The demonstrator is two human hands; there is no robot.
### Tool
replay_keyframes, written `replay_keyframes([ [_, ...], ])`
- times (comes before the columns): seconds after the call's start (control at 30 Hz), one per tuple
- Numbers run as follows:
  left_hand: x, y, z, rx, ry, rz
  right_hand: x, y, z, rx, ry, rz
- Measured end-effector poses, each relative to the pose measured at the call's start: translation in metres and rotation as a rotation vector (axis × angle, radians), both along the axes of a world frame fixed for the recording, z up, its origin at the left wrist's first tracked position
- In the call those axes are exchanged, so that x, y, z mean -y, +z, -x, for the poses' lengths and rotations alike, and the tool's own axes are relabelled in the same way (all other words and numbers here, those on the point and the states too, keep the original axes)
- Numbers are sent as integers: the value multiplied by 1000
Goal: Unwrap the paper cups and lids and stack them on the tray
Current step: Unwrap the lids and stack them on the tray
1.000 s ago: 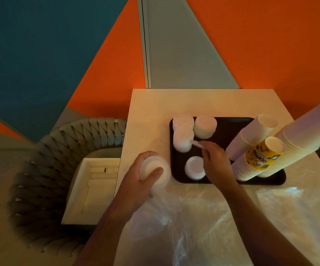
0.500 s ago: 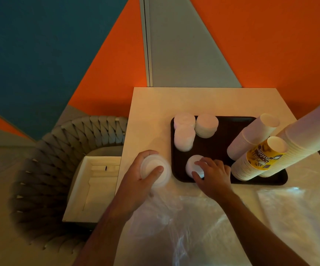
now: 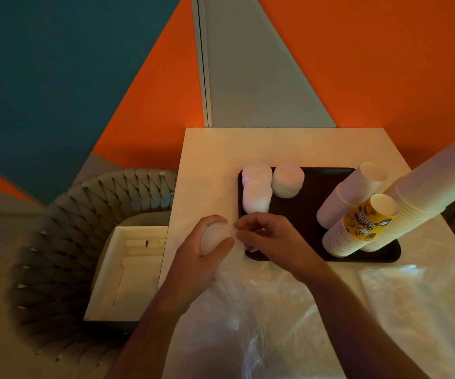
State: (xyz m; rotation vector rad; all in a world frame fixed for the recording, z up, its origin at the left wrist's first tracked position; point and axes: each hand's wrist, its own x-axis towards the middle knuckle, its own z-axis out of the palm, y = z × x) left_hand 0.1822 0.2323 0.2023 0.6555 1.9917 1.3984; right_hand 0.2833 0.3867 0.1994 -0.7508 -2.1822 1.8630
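Head view: left hand point(image 3: 207, 251) grips a sleeve of lids point(image 3: 215, 237) at the worktop point(image 3: 289, 144) edge, just left of the tray point(image 3: 303, 212). Right hand point(image 3: 268, 235) pinches at its top; what it pinches is hidden. Lids look light, thin, slippery; best peeled by the rim. Plastic wrap point(image 3: 289, 318) blurs the lower stack.

My left hand point(image 3: 203, 248) grips wrapped lid stack point(image 3: 215, 237) at tray's point(image 3: 303, 214) near-left corner. My right hand point(image 3: 264, 233) pinches its top edge. Three lid stacks point(image 3: 257, 196) at far-left corner, cup stacks point(image 3: 357, 214) along right edge.
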Motion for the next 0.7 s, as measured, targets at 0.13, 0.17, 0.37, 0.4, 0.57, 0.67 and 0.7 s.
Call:
replay_keyframes([
  [0.13, 0, 1, 0, -52, -25, -4, 2, -2, 0, -13, -26, -3],
  [0.17, 1, 0, 1, -59, -28, -6, 2, -2, 0, -12, -30, 4],
  [0.37, 1, -4, -1, -24, -33, 1, 1, -6, 0, 24, -70, 9],
  [0.4, 1, -4, 0, -24, -28, 0, 1, -6, -1, 14, -97, 51],
  [0.57, 1, 1, 1, 12, -20, -8, -1, -3, -4, -39, -94, 248],
  [0.67, 2, 1, 2, 8, -43, -7, -1, -2, -9, -14, -20, 200],
  [0.7, 2, 1, 2, 11, -48, -8, -2, -3, -10, -7, -17, 193],
])
